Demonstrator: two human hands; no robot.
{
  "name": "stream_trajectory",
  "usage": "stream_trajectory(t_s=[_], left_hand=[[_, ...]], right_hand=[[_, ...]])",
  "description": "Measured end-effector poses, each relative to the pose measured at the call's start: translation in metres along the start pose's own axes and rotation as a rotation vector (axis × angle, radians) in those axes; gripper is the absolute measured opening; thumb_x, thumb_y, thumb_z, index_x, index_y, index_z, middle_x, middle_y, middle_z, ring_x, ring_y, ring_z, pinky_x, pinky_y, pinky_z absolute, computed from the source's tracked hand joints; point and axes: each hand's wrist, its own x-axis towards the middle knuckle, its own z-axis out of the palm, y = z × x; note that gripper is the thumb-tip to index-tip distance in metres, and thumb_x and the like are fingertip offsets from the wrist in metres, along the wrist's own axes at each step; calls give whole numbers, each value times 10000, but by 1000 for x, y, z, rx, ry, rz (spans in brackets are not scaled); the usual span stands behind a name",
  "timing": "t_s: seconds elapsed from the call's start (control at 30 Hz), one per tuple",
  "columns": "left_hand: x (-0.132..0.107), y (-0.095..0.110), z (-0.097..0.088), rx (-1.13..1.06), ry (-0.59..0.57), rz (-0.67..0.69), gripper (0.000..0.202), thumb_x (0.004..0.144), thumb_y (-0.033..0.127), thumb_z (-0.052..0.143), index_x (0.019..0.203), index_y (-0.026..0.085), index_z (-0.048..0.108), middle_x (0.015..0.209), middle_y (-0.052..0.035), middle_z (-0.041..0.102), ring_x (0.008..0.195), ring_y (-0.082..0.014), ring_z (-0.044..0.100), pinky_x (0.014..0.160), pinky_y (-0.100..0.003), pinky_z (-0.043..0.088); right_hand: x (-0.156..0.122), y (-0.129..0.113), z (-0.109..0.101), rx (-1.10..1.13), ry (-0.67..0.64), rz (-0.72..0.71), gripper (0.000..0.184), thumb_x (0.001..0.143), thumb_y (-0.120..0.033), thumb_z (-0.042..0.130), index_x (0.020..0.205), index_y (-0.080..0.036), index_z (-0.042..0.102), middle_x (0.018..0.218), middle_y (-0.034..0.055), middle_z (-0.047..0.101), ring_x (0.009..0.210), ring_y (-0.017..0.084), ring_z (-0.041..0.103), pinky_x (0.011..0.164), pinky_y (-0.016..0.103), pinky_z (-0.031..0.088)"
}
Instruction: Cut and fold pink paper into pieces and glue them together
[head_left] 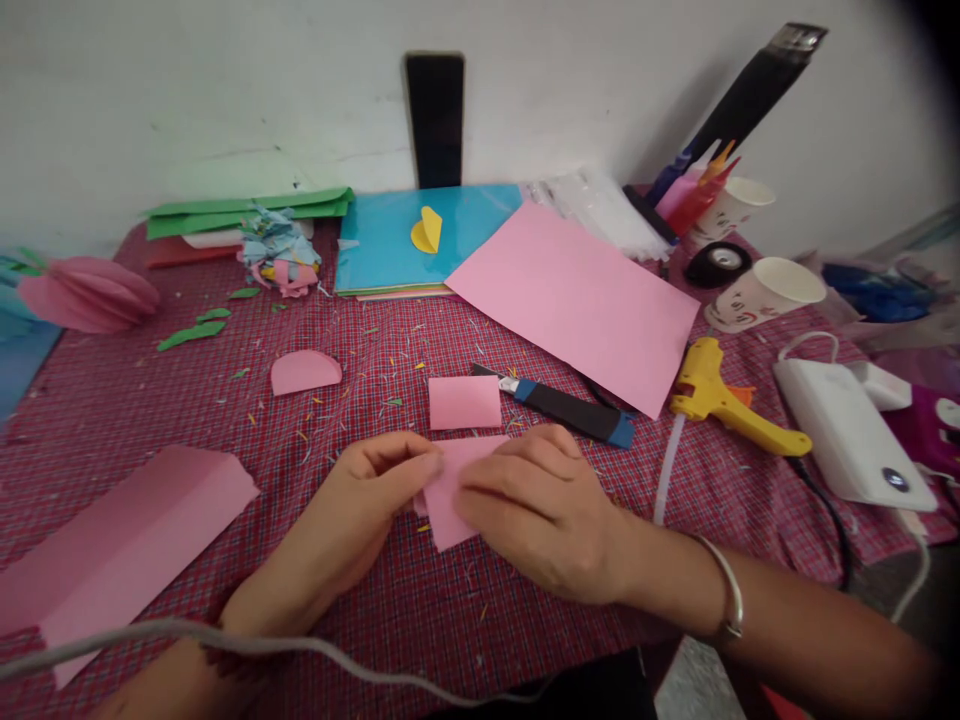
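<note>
I seem to be in a home, at a spot given over to paper crafts. The surface before me wears a red checked cloth, as a household one might, and meets a plain, marked white wall where a phone leans. Green scraps, a yellow glue gun, a large pink sheet and the pink card I'm holding show the handicraft.

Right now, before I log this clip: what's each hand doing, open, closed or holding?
Left hand: closed, pinching the pink paper piece at its left edge.
Right hand: fingers over the same piece; whether they grip can't be told.
</note>
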Motion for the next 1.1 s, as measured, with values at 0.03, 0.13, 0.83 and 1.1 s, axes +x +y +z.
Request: stream_trajectory(t_s=[0.03, 0.13, 0.83, 1.1], left_hand=[[0, 1, -2, 78, 22, 47, 94, 723, 270, 721, 695, 182, 705, 610, 35, 606, 553, -75, 483, 536, -191, 398], [-2, 5, -5, 392, 70, 247, 102, 797, 230, 639, 722, 206, 705, 666, 29, 644, 608, -95, 539, 568, -206, 424], [-16, -4, -6, 328, -20, 528, 308, 938, 404, 525, 1236, 355, 466, 1082, -14, 659, 931, -189, 634, 771, -315, 509], [-3, 3, -6, 465, 59, 270, 176, 880, 332, 633, 765, 207, 676, 573, 51, 546, 500, -82, 463, 468, -202, 350]], right_hand=[[1, 1, -1, 33, -12, 0, 88, 950, -190, 555, 973, -156, 633, 938, 36, 717, 860, 191, 581, 749, 374, 403], [3, 6, -6, 208, 7, 113, 266, 924, -353, 603, 1086, -142, 613, 1039, 78, 686, 964, 209, 595, 841, 390, 431], [2, 22, 8, 1058, 103, 833, 177, 791, -252, 716, 698, -170, 590, 782, -5, 632, 669, 94, 542, 602, 233, 433], [1, 22, 6, 843, 116, 721, 136, 814, -172, 674, 703, -179, 595, 797, 1, 617, 756, 122, 569, 706, 280, 461]])
